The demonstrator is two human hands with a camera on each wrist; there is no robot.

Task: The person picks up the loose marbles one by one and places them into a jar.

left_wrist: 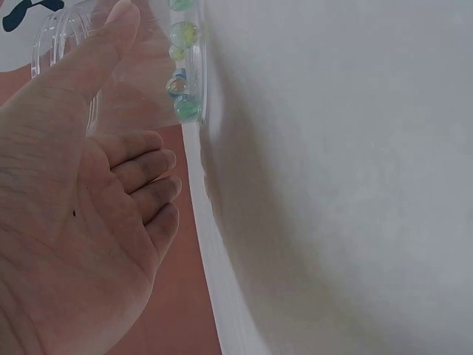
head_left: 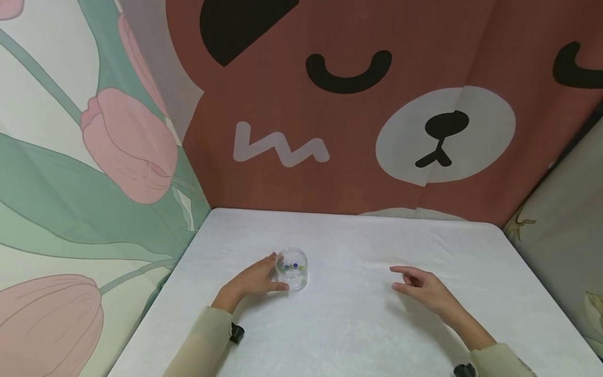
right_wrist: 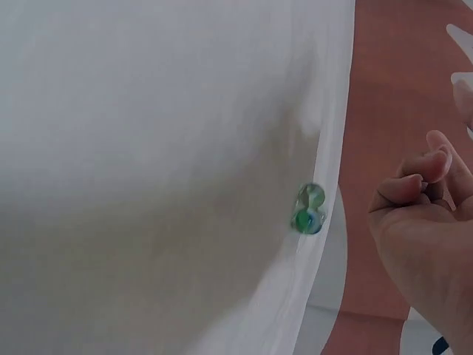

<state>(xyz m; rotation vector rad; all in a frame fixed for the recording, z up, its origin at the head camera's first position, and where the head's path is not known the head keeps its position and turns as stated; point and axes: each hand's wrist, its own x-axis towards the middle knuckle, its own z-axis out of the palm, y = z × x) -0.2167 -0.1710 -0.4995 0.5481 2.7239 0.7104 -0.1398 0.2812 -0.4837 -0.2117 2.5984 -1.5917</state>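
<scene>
Clear jar with a round rim stands upright on the white tabletop, left of the middle, and several glass marbles in blue, green and yellow lie inside it. From the left wrist, the marbles sit against the jar's base, and ridged rings run round its opposite end.

The person's left hand holds the jar from its left side in a wide C: the thumb lies along the near wall, and the bent fingers reach to the far left side.

Well apart, to the right, the right hand hangs above the tabletop, its index finger and thumb pointing toward the jar with a gap between them and the other fingers curled in; nothing is visible in its grasp. Below these fingers, the right wrist view shows a small greenish marble cluster against the white surface; whether it rests there cannot be told.

Pale sleeves cover both forearms, with a black device at each wrist. Behind the tabletop hangs a reddish-brown bear-face backdrop; tulip-print fabric covers the left side.
</scene>
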